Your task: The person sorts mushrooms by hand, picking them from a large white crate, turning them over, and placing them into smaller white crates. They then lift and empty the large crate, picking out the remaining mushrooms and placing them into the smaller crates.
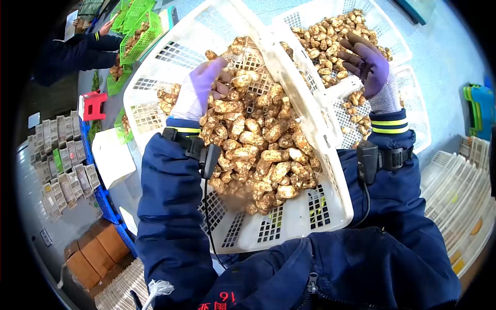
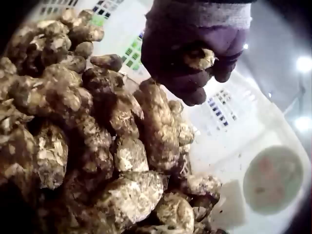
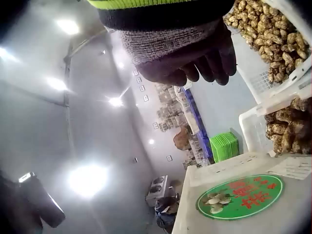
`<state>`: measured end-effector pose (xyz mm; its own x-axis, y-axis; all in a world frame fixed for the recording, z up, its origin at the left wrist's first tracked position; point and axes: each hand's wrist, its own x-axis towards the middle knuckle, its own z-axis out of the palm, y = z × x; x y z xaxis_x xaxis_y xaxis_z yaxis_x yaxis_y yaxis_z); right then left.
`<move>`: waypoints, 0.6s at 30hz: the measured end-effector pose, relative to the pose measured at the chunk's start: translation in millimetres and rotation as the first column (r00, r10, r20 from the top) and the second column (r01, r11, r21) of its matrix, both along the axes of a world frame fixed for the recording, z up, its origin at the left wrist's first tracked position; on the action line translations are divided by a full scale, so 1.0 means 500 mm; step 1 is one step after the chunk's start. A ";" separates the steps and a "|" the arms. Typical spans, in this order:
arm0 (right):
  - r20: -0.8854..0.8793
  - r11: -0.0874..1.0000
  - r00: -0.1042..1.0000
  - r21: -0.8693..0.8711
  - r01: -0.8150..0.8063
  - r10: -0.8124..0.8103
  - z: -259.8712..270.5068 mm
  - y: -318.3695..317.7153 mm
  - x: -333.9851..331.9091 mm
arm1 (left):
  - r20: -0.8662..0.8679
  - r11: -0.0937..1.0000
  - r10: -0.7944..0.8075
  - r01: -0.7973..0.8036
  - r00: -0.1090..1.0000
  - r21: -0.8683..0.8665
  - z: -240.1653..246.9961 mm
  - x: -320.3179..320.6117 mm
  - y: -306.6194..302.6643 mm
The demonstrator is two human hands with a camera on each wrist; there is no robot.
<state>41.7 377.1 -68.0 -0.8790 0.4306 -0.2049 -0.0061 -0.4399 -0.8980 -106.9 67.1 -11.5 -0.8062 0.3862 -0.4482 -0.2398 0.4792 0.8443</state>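
My left hand (image 1: 202, 85), in a purple-palmed glove, is over the near white basket (image 1: 268, 230) at its far left side. In the left wrist view its fingers curl round a small knobby tuber (image 2: 201, 59). Beneath it lies a heap of dirt-speckled brown tubers (image 1: 253, 139). Over the far-right white basket (image 1: 400, 39) is my right hand (image 1: 373, 67), gloved alike, its fingers loosely bent with nothing seen between them. Smaller tubers (image 1: 328, 44) fill part of that basket. The right wrist view shows the same hand (image 3: 190, 61) with fingers spread apart.
A third white basket (image 1: 416, 108) holds a few tubers at the right. Green baskets (image 1: 147, 33) stand at the upper left, where another person's arm (image 1: 95, 51) reaches in. A red stool (image 1: 93, 106) and stacked crates (image 1: 460, 196) stand farther out.
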 end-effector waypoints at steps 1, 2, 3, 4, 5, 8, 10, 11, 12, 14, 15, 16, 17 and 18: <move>-0.005 1.000 1.000 0.021 0.004 -0.004 0.004 0.001 0.001 | -0.002 0.989 -0.047 0.046 0.999 -0.138 -0.017 -0.010 0.008; -0.007 0.999 1.000 0.040 0.007 -0.007 0.007 -0.002 0.002 | -0.324 0.920 -0.306 0.191 0.895 -0.342 -0.037 -0.008 0.008; -0.010 0.998 1.000 0.056 0.005 -0.005 0.008 -0.007 0.004 | -0.534 0.794 -0.561 0.229 0.632 -0.563 -0.055 -0.001 0.005; -0.023 1.000 1.000 0.027 -0.002 0.003 0.002 -0.003 0.004 | -0.472 0.734 -0.644 0.311 0.602 -0.604 -0.075 0.001 0.011; -0.020 1.000 1.000 0.018 -0.004 0.005 0.000 -0.002 0.001 | -0.430 0.620 -0.720 0.226 0.545 -0.751 -0.076 0.024 0.033; 0.028 1.000 0.999 0.004 0.016 -0.016 0.003 -0.002 -0.002 | -0.384 0.664 -0.653 0.250 0.653 -0.705 -0.077 0.021 0.034; 0.017 1.000 1.000 -0.001 0.013 -0.013 0.005 -0.001 -0.003 | -0.259 0.823 -0.454 0.290 0.852 -0.489 -0.037 0.005 0.022; 0.016 1.000 1.000 -0.005 0.016 -0.015 0.004 0.001 0.002 | -0.085 0.948 -0.275 0.255 0.958 -0.190 -0.009 0.005 0.004; -0.005 1.000 1.000 0.003 0.012 -0.012 0.002 0.003 0.004 | -0.015 0.955 -0.283 0.281 0.959 -0.093 0.022 -0.003 -0.020; -0.041 1.000 0.999 0.028 -0.010 0.011 0.000 0.002 0.010 | -0.067 0.974 -0.223 0.226 0.972 0.029 0.062 -0.021 -0.058; -0.065 0.999 0.998 0.044 -0.022 0.025 0.003 0.001 0.006 | -0.193 0.985 -0.147 0.162 0.970 0.063 0.073 -0.034 -0.072; 0.019 1.000 1.000 0.021 0.016 -0.016 0.007 -0.002 -0.002 | -0.199 0.995 0.036 -0.015 0.979 0.102 0.055 -0.069 -0.107; 0.017 0.999 1.000 0.024 0.021 -0.022 0.008 -0.001 -0.002 | -0.253 0.994 0.074 -0.091 0.965 -0.055 0.037 -0.085 -0.128; 0.017 0.999 1.000 0.025 0.026 -0.026 0.006 -0.001 -0.001 | -0.283 0.983 -0.035 -0.018 0.958 -0.181 0.010 -0.081 -0.134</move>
